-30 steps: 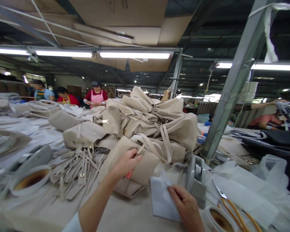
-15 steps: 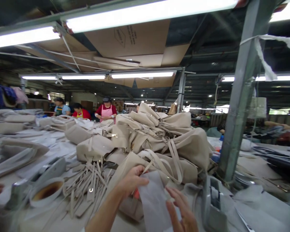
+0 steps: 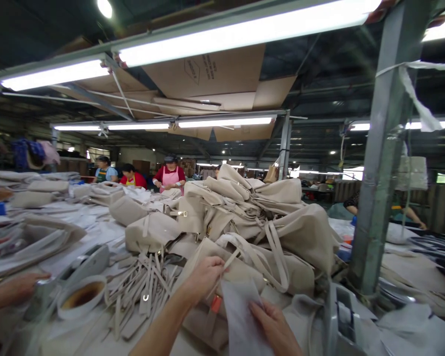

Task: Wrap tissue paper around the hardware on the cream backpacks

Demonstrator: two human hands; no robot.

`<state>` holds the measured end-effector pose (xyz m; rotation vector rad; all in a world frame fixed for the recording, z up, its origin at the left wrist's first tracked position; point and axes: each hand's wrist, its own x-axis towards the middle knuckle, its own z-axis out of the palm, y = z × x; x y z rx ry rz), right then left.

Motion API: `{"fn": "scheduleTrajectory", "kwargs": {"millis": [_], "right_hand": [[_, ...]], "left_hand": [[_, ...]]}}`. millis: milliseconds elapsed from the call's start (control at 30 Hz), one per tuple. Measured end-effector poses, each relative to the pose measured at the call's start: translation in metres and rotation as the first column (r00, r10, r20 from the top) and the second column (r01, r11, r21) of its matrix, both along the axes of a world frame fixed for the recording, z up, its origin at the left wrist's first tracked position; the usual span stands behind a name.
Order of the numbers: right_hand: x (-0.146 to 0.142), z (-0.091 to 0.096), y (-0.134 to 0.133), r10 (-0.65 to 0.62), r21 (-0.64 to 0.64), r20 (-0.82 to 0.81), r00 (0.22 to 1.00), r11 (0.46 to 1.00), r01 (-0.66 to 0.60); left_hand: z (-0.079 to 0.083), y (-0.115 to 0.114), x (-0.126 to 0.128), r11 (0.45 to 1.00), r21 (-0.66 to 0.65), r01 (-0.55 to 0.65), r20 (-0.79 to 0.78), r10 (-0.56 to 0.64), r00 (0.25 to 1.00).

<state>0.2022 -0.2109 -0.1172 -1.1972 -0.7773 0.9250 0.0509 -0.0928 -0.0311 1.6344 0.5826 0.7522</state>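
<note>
My left hand [image 3: 205, 277] is closed, its fingertips pinching a thin beige strap [image 3: 233, 257] on a handbag [image 3: 203, 252] in front of me. My right hand [image 3: 270, 319] grips the edge of a whitish translucent sheet [image 3: 241, 311] between thumb and fingers. That sheet hangs over the front of the bag, just below my left fingertips. Beside it, an orange tag [image 3: 215, 303] dangles against the beige material. The bag's pale handle [image 3: 278, 262] loops up to the right of my hands.
Beige bags [image 3: 244, 202] are heaped ahead. Loose straps [image 3: 144, 291], a tape roll [image 3: 82, 296] and its dispenser lie left, where a co-worker's hand [image 3: 20, 289] reaches in. Another dispenser [image 3: 343, 316] and a metal post [image 3: 383, 163] stand right. Several people work further back.
My left hand has let go of the sheet's top and moved up to the strap, uncovering the orange tag. My right hand has closed on the sheet. A co-worker's hand has come further in.
</note>
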Motion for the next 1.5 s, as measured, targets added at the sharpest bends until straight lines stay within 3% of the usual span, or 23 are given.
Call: {"fn": "scheduleTrajectory", "kwargs": {"millis": [100, 200, 333, 500, 667, 833, 867, 933, 1000, 1067, 1100, 1200, 1333, 1500], "right_hand": [[-0.008, -0.014, 0.006, -0.087, 0.056, -0.121, 0.989, 0.994, 0.094], [-0.028, -0.011, 0.012, -0.149, 0.075, -0.367, 0.918, 0.979, 0.188], [-0.050, 0.009, 0.018, -0.036, 0.118, -0.528, 0.848, 0.986, 0.116], [-0.061, 0.026, 0.019, 0.054, 0.183, -0.547, 0.835, 0.981, 0.057], [-0.065, 0.026, 0.021, 0.054, 0.212, -0.493, 0.868, 0.976, 0.059], [-0.067, 0.027, 0.021, 0.047, 0.215, -0.476, 0.878, 0.974, 0.065], [-0.066, 0.028, 0.021, 0.028, 0.205, -0.481, 0.876, 0.975, 0.082], [-0.065, 0.030, 0.020, -0.003, 0.186, -0.482, 0.876, 0.977, 0.105], [-0.064, 0.030, 0.020, -0.019, 0.169, -0.473, 0.881, 0.979, 0.112], [-0.062, 0.026, 0.022, -0.039, 0.158, -0.465, 0.884, 0.979, 0.126], [-0.061, 0.023, 0.023, -0.050, 0.154, -0.458, 0.888, 0.979, 0.134], [-0.058, 0.013, 0.027, -0.067, 0.163, -0.420, 0.905, 0.976, 0.148], [-0.054, 0.010, 0.029, -0.080, 0.162, -0.374, 0.924, 0.975, 0.150], [-0.055, 0.021, 0.028, -0.083, 0.139, -0.317, 0.945, 0.981, 0.133]], "left_hand": [[0.003, -0.001, 0.000, 0.998, 0.039, -0.043, 0.013, 0.043, 0.999], [0.001, -0.009, 0.002, 0.997, 0.024, -0.080, 0.052, 0.078, 0.996], [-0.008, -0.016, 0.007, 0.987, -0.032, -0.159, 0.056, 0.161, 0.985], [-0.021, -0.011, 0.010, 0.973, 0.018, -0.230, 0.053, 0.229, 0.972], [-0.021, -0.014, 0.010, 0.933, 0.168, -0.318, 0.036, 0.316, 0.948], [-0.018, -0.025, -0.001, 0.797, 0.343, -0.497, 0.116, 0.489, 0.864], [-0.022, -0.024, -0.005, 0.784, 0.327, -0.528, 0.160, 0.505, 0.848], [-0.032, -0.020, -0.015, 0.841, 0.185, -0.508, 0.142, 0.489, 0.861], [-0.046, -0.015, -0.025, 0.926, -0.096, -0.366, 0.016, 0.369, 0.929], [-0.056, -0.014, -0.033, 0.914, -0.370, -0.164, -0.028, 0.166, 0.986], [-0.060, -0.016, -0.036, 0.897, -0.436, -0.076, 0.003, 0.086, 0.996], [-0.060, -0.025, -0.038, 0.920, -0.389, 0.034, 0.113, 0.011, 0.994], [-0.057, -0.030, -0.029, 0.956, -0.281, -0.081, 0.118, 0.118, 0.986], [-0.074, -0.025, -0.014, 0.925, -0.344, -0.162, 0.261, 0.260, 0.930]]}}
